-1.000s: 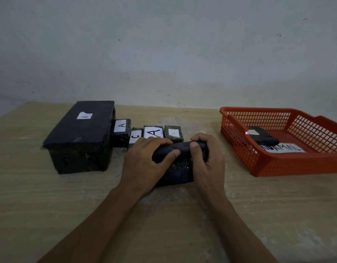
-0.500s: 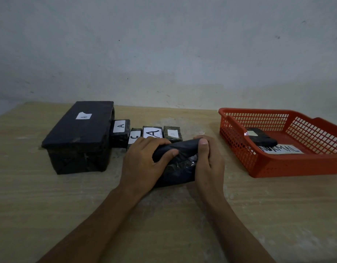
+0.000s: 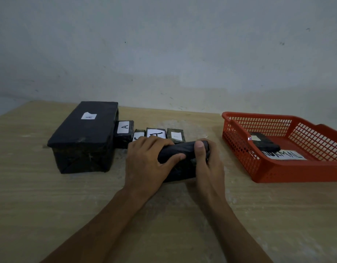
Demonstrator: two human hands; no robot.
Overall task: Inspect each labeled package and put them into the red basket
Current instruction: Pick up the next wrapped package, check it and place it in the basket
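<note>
Right now I have both my left hand and right hand gripping a black package at frame centre, mid-inspection, and next I judge it needs carrying rightward into the red basket.

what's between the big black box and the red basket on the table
In the head view: four small labeled packages in a row, and both hands gripping a black package.

Dim, flat light with a bluish cast. Soft shadows fall on the table beneath the forearms. Wide-angle bending curves the table's far edge; dark wrapped surfaces lose detail.
</note>
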